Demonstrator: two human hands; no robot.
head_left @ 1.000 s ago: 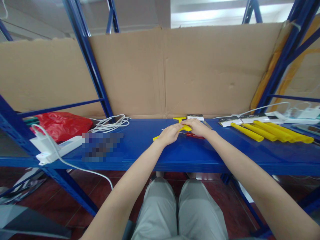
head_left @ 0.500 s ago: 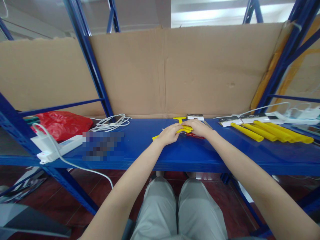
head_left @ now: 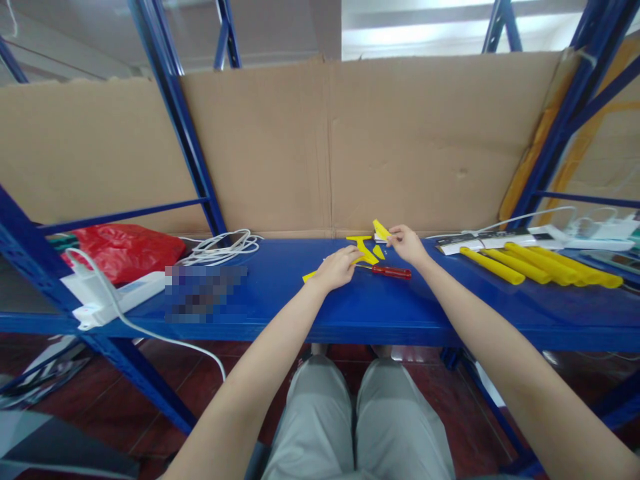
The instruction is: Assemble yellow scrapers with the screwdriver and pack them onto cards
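Note:
My left hand (head_left: pixel 337 268) is closed around a long yellow piece (head_left: pixel 309 277), whose end sticks out at the wrist side. My right hand (head_left: pixel 407 245) pinches a flat yellow piece (head_left: pixel 381 231), raised over the back of the blue shelf (head_left: pixel 280 300). Between the hands lie a yellow T-shaped part (head_left: pixel 359 239) and a small yellow triangular piece (head_left: pixel 379 253). In front of them rests a screwdriver with a red handle (head_left: pixel 393 272), its shaft pointing toward my left hand.
Several yellow tubes (head_left: pixel 493 266) lie at the right beside white-and-black packets (head_left: pixel 483 240). On the left are a white power strip (head_left: pixel 123 300), a red plastic bag (head_left: pixel 131 252) and coiled white cable (head_left: pixel 220 247). Cardboard (head_left: pixel 425 140) stands behind.
My right hand has moved up and away from my left hand, now with a yellow piece in its fingers. The screwdriver and the small triangular piece are uncovered. My left hand has barely moved.

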